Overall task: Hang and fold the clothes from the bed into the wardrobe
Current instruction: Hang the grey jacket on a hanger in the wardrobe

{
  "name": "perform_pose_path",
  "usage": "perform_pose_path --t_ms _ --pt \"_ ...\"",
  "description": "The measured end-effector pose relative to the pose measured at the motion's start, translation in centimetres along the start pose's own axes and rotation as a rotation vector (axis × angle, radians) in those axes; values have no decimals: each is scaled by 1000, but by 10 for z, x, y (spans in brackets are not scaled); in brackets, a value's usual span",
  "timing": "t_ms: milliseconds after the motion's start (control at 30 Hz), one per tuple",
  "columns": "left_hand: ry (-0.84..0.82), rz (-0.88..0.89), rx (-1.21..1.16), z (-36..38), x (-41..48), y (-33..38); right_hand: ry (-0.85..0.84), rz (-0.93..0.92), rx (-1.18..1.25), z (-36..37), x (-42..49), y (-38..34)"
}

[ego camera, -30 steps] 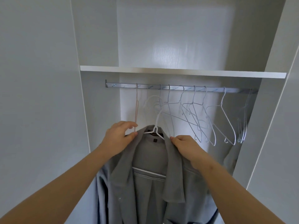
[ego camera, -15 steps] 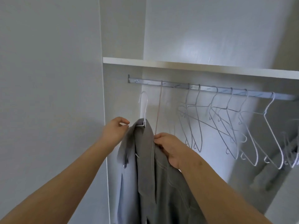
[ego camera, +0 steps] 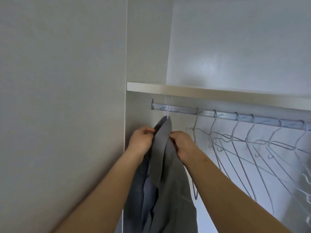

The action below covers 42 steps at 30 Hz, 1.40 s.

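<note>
Now jacket (ego camera: 168,182) hangs on rail (ego camera: 227,115).

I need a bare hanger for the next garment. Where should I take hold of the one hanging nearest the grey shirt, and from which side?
Probably by its neck, just under the hook: pinch the nearest bare hanger there from the front right. That stem hangs free below the rail, apart from the grey shirt, whereas its lower wires sit behind the right hand and arm.

The plain grey wardrobe wall (ego camera: 139,115) is closing off the left. On the right, thin grey wire hangers (ego camera: 235,140) are crowding the round silver rail (ego camera: 181,109), leaving a short bare stretch near its left end.
</note>
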State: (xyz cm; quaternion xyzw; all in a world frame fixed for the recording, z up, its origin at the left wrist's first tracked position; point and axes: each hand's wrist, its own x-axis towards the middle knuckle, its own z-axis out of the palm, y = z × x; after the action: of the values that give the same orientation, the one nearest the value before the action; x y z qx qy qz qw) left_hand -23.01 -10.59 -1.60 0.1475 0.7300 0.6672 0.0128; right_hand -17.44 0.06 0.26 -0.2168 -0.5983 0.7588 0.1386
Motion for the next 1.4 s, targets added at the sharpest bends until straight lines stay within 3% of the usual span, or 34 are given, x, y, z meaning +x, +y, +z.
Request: perform_pose_path --t_ms 233,733,1000,1200,1400 --pt "39 -133 -144 19 33 -31 43 -6 -20 14 48 -5" --pt "111 -229 -187 22 34 -58 -141 148 41 25 75 33" --pt "140 -180 -67 17 2 -62 -148 158 94 6 43 53" --pt "141 -112 -5 20 -66 -60 -40 176 122 -22 -20 76" --pt "63 -252 -25 39 -151 -79 -27 202 140 -75 -97 124"
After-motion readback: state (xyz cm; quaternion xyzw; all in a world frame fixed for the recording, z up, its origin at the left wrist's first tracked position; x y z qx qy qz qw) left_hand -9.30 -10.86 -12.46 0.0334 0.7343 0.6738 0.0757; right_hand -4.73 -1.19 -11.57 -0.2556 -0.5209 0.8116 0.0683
